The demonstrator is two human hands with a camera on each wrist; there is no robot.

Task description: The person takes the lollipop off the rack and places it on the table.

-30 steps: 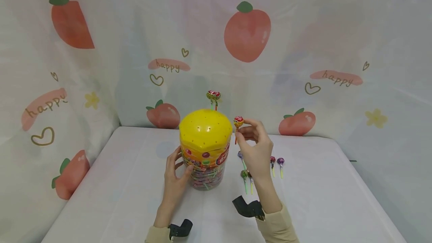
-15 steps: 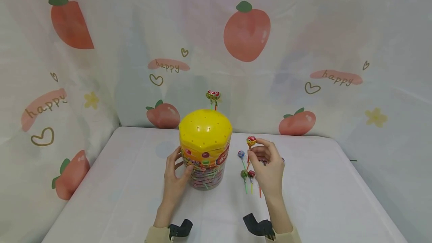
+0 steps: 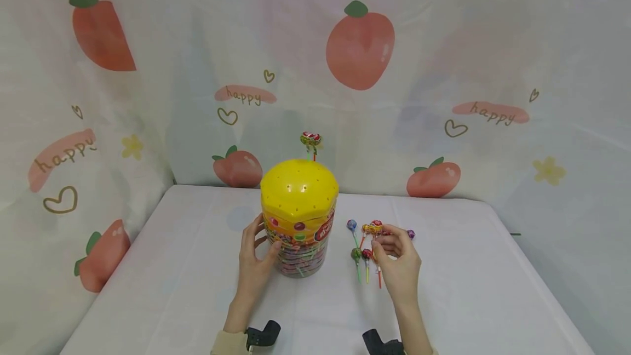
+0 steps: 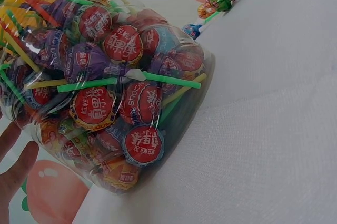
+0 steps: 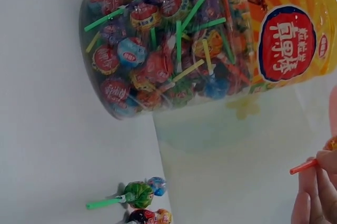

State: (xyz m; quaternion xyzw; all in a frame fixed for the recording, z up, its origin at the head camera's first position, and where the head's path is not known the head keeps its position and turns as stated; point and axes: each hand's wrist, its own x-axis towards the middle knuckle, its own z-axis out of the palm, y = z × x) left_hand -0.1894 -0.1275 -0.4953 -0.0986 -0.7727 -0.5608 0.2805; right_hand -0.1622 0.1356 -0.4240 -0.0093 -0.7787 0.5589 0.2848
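Note:
My left hand (image 3: 256,262) grips the left side of a clear jar (image 3: 302,259) filled with wrapped lollipops; it has a yellow domed lid (image 3: 299,188). In the left wrist view, fingers (image 4: 23,166) lie against the jar's wall. To the right, my right hand (image 3: 401,264) pinches a red-and-yellow lollipop (image 3: 376,226) above the loose ones. Its orange-red stick (image 5: 304,167) pokes out from the fingers in the right wrist view. Around that hand are a blue lollipop (image 3: 351,224), a green one (image 3: 356,253) and a red one (image 3: 367,255). Others are partly hidden behind the hand.
Two lollipops (image 3: 311,138) show upright above the lid; where their sticks end is hidden. A purple lollipop (image 3: 411,234) lies right of the right hand. The white-covered table (image 3: 207,234) meets a fruit-print backdrop (image 3: 286,26).
My right hand has moved from beside the lid rightward and down to the loose lollipops, still holding its red-and-yellow lollipop. My left hand and the jar have stayed in place.

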